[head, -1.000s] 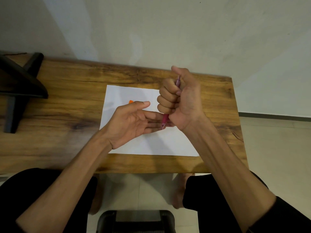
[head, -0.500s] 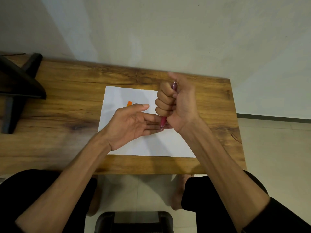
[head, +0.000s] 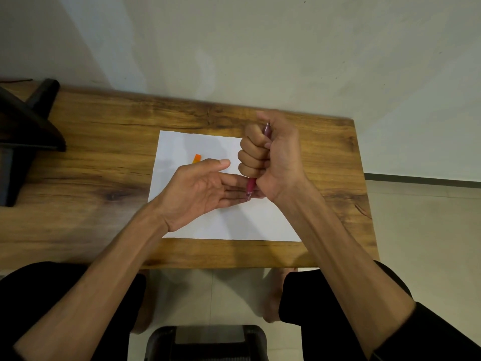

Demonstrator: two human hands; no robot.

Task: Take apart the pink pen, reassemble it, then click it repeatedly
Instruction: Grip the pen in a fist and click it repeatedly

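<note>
Right hand [head: 270, 157] thumb lifted off pink pen [head: 252, 184] — fist still clenched round it; left hand [head: 203, 188] flat, released.

Your right hand [head: 270, 157] wraps the pink pen [head: 252, 184] in a fist, holding it upright with its tip down against the straight fingers [head: 234, 190] of your left hand [head: 200, 191]. Both hover over a white paper sheet [head: 234, 225] on the wooden tabletop [head: 104, 178]. A small orange piece [head: 197, 158] lies on the sheet's far left part.
</note>
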